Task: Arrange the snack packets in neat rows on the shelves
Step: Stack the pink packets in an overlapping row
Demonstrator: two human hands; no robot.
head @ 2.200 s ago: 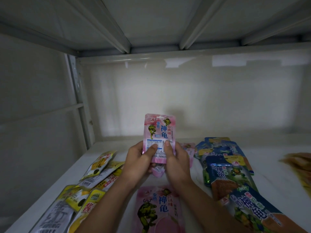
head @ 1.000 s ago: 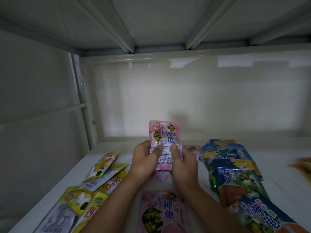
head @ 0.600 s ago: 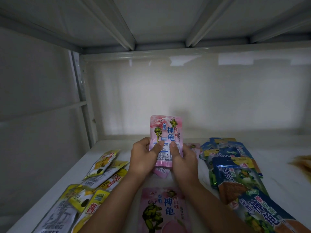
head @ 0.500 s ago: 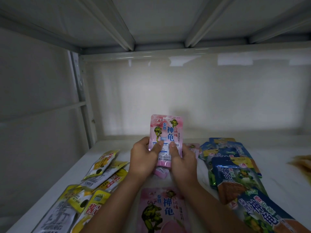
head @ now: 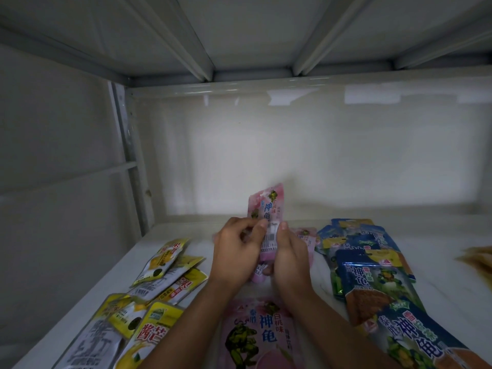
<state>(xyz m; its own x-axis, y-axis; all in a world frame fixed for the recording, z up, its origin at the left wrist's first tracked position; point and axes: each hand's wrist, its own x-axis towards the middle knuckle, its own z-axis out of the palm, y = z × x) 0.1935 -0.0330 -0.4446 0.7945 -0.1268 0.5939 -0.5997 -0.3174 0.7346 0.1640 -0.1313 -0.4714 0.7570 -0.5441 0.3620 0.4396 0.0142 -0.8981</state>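
Note:
A pink snack packet (head: 266, 209) stands upright over the middle of the white shelf (head: 439, 278), turned partly edge-on and bent. My left hand (head: 237, 254) and my right hand (head: 288, 257) hold its lower part between thumbs and fingers. Another pink packet (head: 262, 336) lies flat near the front between my forearms. One more pink packet (head: 306, 238) lies behind my right hand, partly hidden.
Several yellow packets (head: 165, 265) lie in a loose row at the left. Several blue packets (head: 372, 272) overlap in a row at the right. A brownish packet (head: 476, 259) shows at the right edge. The shelf's back wall (head: 292, 161) and upper shelf (head: 253, 30) enclose the space.
The pink packet has twisted from facing me to partly edge-on and tilted right. My left hand's fingers have curled closer round its lower left edge.

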